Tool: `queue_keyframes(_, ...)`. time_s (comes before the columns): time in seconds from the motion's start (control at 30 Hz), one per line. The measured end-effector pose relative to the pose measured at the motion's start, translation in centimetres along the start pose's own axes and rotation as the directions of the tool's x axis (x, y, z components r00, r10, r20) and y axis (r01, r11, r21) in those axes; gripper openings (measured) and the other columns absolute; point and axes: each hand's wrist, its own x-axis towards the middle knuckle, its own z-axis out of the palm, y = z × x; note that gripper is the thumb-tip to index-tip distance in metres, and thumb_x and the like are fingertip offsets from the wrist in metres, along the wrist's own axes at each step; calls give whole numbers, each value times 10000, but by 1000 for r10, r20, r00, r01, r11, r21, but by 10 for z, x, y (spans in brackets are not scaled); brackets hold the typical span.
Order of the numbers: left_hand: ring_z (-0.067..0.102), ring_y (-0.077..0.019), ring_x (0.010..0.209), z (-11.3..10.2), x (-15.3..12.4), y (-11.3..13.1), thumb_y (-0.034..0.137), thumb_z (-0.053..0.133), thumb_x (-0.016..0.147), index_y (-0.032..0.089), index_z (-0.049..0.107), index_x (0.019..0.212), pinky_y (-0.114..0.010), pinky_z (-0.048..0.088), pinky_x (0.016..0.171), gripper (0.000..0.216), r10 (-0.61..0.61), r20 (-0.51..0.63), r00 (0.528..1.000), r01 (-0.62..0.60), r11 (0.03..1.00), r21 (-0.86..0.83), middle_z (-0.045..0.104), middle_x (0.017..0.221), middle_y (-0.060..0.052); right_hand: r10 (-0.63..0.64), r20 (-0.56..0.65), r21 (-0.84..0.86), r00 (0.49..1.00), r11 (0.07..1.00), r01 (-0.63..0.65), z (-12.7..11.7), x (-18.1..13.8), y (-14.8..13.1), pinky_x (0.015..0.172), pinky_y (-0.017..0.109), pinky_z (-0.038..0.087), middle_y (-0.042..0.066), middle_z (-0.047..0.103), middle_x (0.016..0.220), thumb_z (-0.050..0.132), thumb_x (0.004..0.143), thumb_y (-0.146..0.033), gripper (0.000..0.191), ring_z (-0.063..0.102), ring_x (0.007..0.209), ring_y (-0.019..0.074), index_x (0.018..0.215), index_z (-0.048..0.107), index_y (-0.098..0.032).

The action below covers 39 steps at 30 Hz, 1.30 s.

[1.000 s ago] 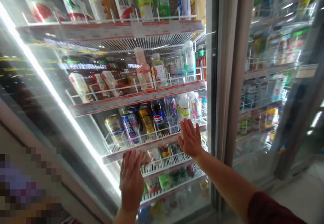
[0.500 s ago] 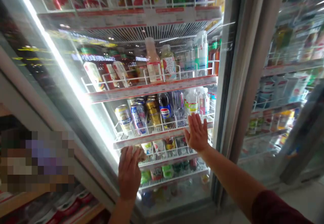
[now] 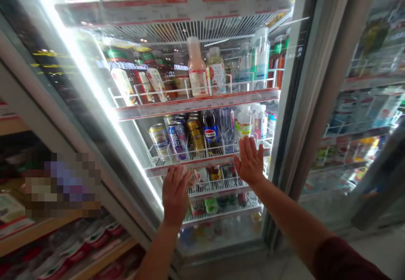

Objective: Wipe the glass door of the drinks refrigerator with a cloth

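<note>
A closed glass door (image 3: 126, 212) of a drinks cooler stands in front of me. My left hand (image 3: 176, 193) presses a crumpled beige cloth (image 3: 191, 178) against the glass, low and left of centre. Most of the cloth is hidden under the fingers. Farther right, my right hand (image 3: 250, 161) rests flat on the glass with its fingers spread, holding nothing. Behind the pane, between the hands, are a blue can (image 3: 177, 140), a gold can (image 3: 195, 134) and a dark cola bottle (image 3: 210, 130).
Wire shelves with red-and-white price strips (image 3: 202, 102) carry several bottles and cans. A bright light strip (image 3: 85, 77) runs down the left side. The metal door frame (image 3: 311, 94) borders another cooler on the right. Wooden shelves (image 3: 47, 225) with packaged goods stand at lower left.
My left hand has moved up and to the right with the cloth along the glass. The right hand stays flat in nearly the same place. The view has shifted slightly.
</note>
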Motion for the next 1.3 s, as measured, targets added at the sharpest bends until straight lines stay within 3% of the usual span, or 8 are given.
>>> queue_keyframes(0.17, 422, -268, 1604, 1, 82, -10, 39, 517, 1026, 248, 611, 1520, -547, 408, 1324, 545, -49, -108, 993, 43, 998, -56, 579, 1607, -111, 13, 19, -3, 1000, 1000, -13, 3, -4, 2, 1388, 508, 124, 170, 463, 1720, 473, 1088, -348, 766, 393, 1636, 295, 1762, 158, -165)
queue_keyframes(0.4, 485, -242, 1562, 17, 26, 31, -9, 522, 987, 240, 664, 1452, -465, 473, 1275, 546, 107, -4, 994, -107, 989, -102, 716, 1434, -86, -12, 2, -27, 1000, 1000, 12, 1, -1, 1, 1388, 490, 113, 181, 515, 1683, 444, 1107, -353, 759, 428, 1618, 277, 1761, 120, -143)
queue_keyframes(0.63, 469, -271, 1573, 22, 88, 15, 34, 519, 1002, 285, 625, 1512, -532, 422, 1311, 579, 35, -96, 995, -45, 994, -104, 634, 1556, -85, -6, -2, -12, 1000, 1000, 6, 0, 1, -1, 1392, 483, 105, 177, 511, 1685, 476, 1093, -336, 774, 410, 1627, 273, 1761, 133, -147)
queue_keyframes(0.8, 512, -238, 1539, 28, 39, 47, -1, 535, 982, 225, 669, 1445, -449, 469, 1268, 533, 146, 0, 989, -145, 981, -130, 739, 1395, -85, -20, -28, -12, 999, 1000, 20, -1, 4, -2, 1402, 459, 78, 175, 527, 1676, 463, 1102, -329, 745, 249, 1692, 225, 1752, 168, -115)
queue_keyframes(0.9, 539, -232, 1516, 25, 42, 46, -20, 535, 969, 229, 691, 1417, -430, 473, 1261, 536, 204, 42, 978, -196, 968, -156, 747, 1389, -69, -32, -25, -21, 999, 999, 31, -2, 5, -1, 1404, 454, 71, 177, 544, 1662, 450, 1113, -336, 733, 207, 1701, 210, 1749, 170, -104)
queue_keyframes(1.07, 452, -270, 1585, 14, 97, 8, 41, 556, 999, 307, 626, 1521, -525, 399, 1328, 591, -15, -106, 994, 1, 991, -137, 610, 1586, -75, -33, -23, -34, 999, 999, 32, -3, 4, 0, 1399, 464, 90, 174, 531, 1672, 427, 1117, -345, 733, 338, 1661, 240, 1756, 146, -121)
queue_keyframes(1.17, 453, -276, 1585, 11, 70, 10, 52, 569, 1001, 307, 603, 1547, -515, 418, 1320, 604, -46, -89, 995, 35, 992, -121, 611, 1584, -82, -26, -19, -28, 999, 999, 25, -2, 3, 0, 1395, 472, 106, 177, 508, 1689, 441, 1108, -346, 747, 357, 1654, 256, 1757, 143, -125)
queue_keyframes(1.3, 536, -231, 1522, 6, 19, 21, -5, 547, 982, 269, 656, 1481, -433, 467, 1282, 580, 136, 24, 990, -133, 988, -84, 735, 1418, -60, -22, -9, -18, 1000, 1000, 22, -1, 2, -1, 1391, 478, 111, 176, 484, 1707, 445, 1104, -336, 753, 374, 1646, 268, 1758, 132, -135)
